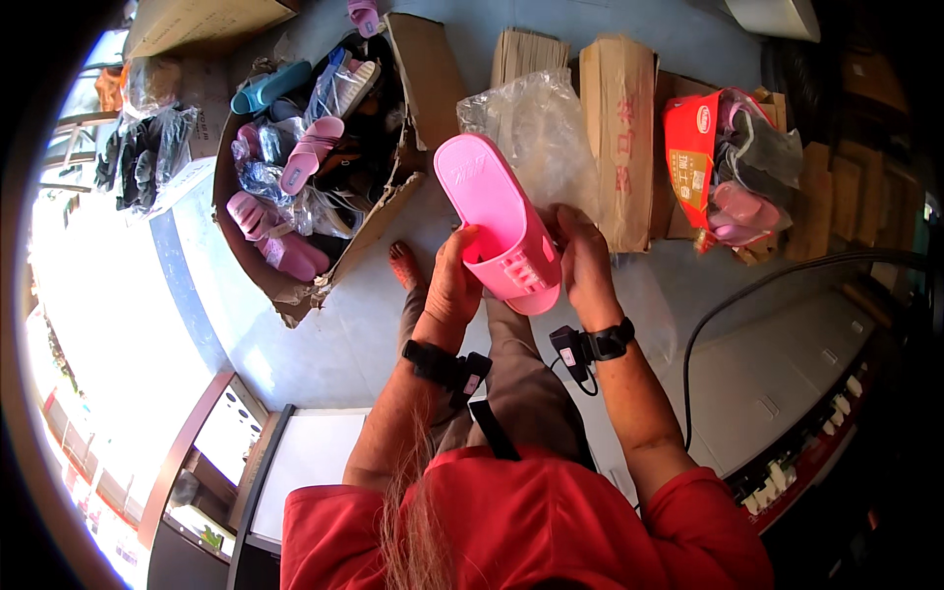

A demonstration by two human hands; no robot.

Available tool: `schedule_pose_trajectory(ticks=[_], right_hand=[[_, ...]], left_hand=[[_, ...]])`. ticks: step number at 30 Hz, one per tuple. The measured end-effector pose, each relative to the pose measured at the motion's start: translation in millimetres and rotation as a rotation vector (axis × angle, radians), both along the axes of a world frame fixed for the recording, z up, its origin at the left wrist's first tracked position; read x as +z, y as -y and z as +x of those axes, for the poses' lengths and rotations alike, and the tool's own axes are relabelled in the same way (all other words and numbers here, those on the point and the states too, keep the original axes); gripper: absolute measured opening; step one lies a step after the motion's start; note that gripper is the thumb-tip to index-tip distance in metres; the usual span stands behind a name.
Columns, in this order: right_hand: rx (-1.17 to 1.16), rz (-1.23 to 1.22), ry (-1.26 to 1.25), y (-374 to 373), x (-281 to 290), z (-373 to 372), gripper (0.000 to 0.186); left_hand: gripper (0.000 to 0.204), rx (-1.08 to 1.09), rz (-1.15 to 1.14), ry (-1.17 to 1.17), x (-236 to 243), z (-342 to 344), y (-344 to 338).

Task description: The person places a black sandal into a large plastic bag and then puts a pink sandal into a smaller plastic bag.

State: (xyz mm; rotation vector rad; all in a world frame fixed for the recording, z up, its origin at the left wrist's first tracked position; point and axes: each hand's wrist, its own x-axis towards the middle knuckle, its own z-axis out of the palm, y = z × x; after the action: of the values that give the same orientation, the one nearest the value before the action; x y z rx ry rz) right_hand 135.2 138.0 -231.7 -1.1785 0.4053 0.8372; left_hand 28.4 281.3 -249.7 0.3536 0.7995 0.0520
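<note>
A pink slide sandal (492, 202) is held up in front of me, its sole end pointing away and its wide strap towards me. My left hand (454, 280) grips its left side, with the thumb over the footbed near the strap. Against the sandal's right side is my right hand (585, 261), its fingers closed and partly hidden. From those fingers a clear plastic bag (546, 123) spreads out behind the sandal; it seems to be pinched there.
An open cardboard box (418, 84) at left holds several slides and sandals, some in plastic. A closed carton (619, 147) stands beyond my right hand. Farther right, a red bag (685, 147) holds more pink footwear. A black cable (733, 295) curves across the right side.
</note>
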Motion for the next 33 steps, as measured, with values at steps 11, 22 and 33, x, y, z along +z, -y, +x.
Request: schedule_pose_trajectory(ticks=[11, 22, 33], right_hand=[[0.359, -0.166, 0.26, 4.3, 102.2, -27.6, 0.043], [0.486, -0.286, 0.816, -44.5, 154.8, 9.2, 0.038], [0.036, -0.27, 0.587, 21.1, 185.8, 0.4, 0.028]], left_hand=[[0.029, -0.086, 0.236, 0.001, 74.6, -10.1, -16.7], [0.035, -0.331, 0.408, 0.108, 123.6, -27.3, -15.6], [0.055, -0.13, 0.369, 0.215, 142.0, -5.0, -42.8]])
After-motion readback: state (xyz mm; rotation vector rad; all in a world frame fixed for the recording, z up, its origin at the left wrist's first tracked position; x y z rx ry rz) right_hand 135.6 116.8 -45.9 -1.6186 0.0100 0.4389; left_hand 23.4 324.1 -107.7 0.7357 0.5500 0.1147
